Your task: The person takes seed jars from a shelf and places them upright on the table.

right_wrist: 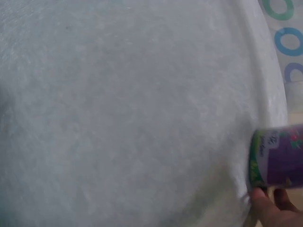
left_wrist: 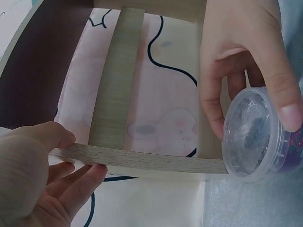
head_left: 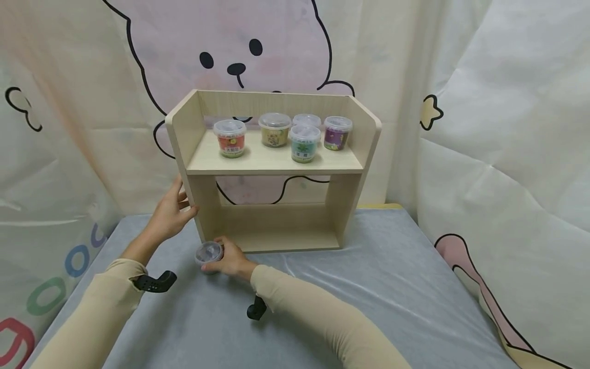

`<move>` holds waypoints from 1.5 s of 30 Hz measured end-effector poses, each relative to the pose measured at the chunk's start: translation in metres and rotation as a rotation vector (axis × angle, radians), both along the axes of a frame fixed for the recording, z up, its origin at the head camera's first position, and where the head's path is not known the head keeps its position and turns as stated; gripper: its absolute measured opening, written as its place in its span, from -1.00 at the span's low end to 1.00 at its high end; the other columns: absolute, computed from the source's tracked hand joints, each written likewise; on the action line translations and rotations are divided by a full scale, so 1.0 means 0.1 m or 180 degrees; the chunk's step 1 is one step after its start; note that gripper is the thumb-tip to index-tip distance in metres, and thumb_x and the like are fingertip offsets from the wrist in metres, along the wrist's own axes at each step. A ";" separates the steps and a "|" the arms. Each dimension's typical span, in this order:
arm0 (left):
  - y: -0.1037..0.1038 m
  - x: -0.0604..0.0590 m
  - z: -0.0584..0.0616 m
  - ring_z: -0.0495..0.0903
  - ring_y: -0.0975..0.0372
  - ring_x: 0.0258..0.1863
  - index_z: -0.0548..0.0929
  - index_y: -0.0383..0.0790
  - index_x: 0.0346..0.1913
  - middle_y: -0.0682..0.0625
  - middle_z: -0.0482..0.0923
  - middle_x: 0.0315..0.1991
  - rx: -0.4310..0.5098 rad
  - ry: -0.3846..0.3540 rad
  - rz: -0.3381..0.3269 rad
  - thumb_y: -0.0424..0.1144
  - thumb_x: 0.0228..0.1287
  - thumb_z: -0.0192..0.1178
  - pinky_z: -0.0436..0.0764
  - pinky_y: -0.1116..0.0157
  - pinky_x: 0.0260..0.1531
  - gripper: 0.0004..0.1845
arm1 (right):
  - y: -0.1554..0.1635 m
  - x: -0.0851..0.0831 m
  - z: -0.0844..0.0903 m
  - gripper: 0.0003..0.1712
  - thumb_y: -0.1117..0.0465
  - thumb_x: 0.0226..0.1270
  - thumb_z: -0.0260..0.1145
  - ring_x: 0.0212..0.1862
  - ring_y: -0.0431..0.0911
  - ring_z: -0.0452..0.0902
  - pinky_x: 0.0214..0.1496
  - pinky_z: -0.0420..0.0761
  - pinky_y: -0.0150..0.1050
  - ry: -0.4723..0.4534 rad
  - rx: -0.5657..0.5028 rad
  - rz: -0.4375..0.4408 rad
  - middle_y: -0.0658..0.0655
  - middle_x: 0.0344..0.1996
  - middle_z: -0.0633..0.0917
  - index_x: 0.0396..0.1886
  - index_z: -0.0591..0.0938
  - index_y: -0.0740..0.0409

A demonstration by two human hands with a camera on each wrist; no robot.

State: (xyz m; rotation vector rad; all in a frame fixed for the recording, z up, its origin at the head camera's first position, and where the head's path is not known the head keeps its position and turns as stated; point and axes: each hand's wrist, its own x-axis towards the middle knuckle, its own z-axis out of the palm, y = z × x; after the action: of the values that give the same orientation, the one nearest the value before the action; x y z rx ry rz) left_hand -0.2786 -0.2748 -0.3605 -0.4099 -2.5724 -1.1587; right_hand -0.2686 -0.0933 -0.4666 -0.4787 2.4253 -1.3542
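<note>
My left hand (head_left: 168, 216) grips the left side panel of a small two-tier wooden shelf (head_left: 274, 172). In the left wrist view, its thumb and fingers (left_wrist: 80, 189) lie on opposite sides of the panel's edge. My right hand (head_left: 234, 260) holds a small purple tub with a clear lid (head_left: 209, 251) at the shelf's lower left front corner. The tub's purple, flower-printed side (right_wrist: 284, 158) shows in the right wrist view, with fingertips at its base. From the left wrist, the clear lid (left_wrist: 251, 135) appears tilted, facing the panel.
Several lidded tubs stand on the upper tier, among them a red one (head_left: 231, 139), a yellow one (head_left: 274, 130), a teal one (head_left: 304, 144) and a purple one (head_left: 337, 134). A grey-blue cloth (head_left: 369, 307) covers the table. Printed curtains (head_left: 507, 128) hang behind and beside it.
</note>
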 end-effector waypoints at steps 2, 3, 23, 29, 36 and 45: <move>0.00 0.00 -0.01 0.45 -0.44 0.25 -0.25 0.22 0.65 -0.48 0.14 0.51 0.0015 -0.0007 -0.0012 -0.51 0.34 0.17 0.59 -0.29 0.11 0.08 | 0.03 -0.01 0.02 -0.15 0.11 0.14 0.58 0.14 -0.13 0.56 0.20 0.57 -0.28 -0.0079 0.0019 0.0107 0.09 0.18 0.60 0.40 0.38 0.03; 0.00 0.00 -0.01 0.45 -0.44 0.26 -0.25 0.23 0.65 -0.48 0.14 0.51 0.0021 -0.0005 -0.0013 -0.51 0.34 0.18 0.59 -0.29 0.11 0.08 | 0.04 -0.02 0.03 -0.14 0.09 0.17 0.56 0.13 -0.12 0.55 0.19 0.57 -0.28 -0.0121 0.0027 0.0169 0.09 0.17 0.60 0.42 0.37 0.03; -0.04 0.04 -0.06 0.40 -0.46 0.29 -0.28 0.24 0.64 -0.46 0.11 0.53 0.0053 -0.0003 0.0085 -0.54 0.33 0.19 0.55 -0.30 0.14 0.12 | 0.62 -0.17 0.50 -0.46 0.17 0.39 0.37 0.31 0.14 0.52 0.28 0.63 -0.15 -0.0091 -0.0399 0.0577 0.31 0.29 0.54 0.32 0.53 0.18; -0.01 0.03 -0.09 0.41 -0.46 0.28 -0.28 0.19 0.65 -0.48 0.12 0.51 0.0016 -0.0007 0.0105 -0.53 0.34 0.19 0.56 -0.29 0.13 0.10 | 0.82 -0.17 0.66 -0.47 0.22 0.42 0.33 0.34 0.16 0.50 0.34 0.59 -0.22 0.0092 -0.0453 0.0705 0.30 0.27 0.57 0.33 0.51 0.26; 0.02 0.02 -0.07 0.40 -0.47 0.28 -0.30 0.21 0.64 -0.47 0.10 0.52 0.0004 -0.0027 0.0091 -0.53 0.34 0.19 0.57 -0.28 0.11 0.11 | 1.05 -0.16 0.83 -0.49 0.25 0.47 0.27 0.29 0.17 0.56 0.28 0.64 -0.21 0.0214 -0.0481 0.0752 0.34 0.24 0.59 0.34 0.48 0.31; 0.05 0.01 -0.05 0.41 -0.46 0.28 -0.30 0.22 0.64 -0.48 0.13 0.51 -0.0023 -0.0066 0.0111 -0.50 0.35 0.19 0.56 -0.29 0.13 0.10 | 1.30 -0.16 1.08 -0.49 0.23 0.48 0.25 0.29 0.13 0.56 0.29 0.63 -0.16 0.0369 -0.0520 0.0780 0.29 0.28 0.56 0.36 0.47 0.26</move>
State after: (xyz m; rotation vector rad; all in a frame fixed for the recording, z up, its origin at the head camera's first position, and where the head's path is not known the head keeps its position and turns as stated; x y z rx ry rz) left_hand -0.2780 -0.2696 -0.3655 -0.3552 -2.5914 -1.1481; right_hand -0.2845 0.0370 -0.3587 -0.8875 2.2616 -1.4563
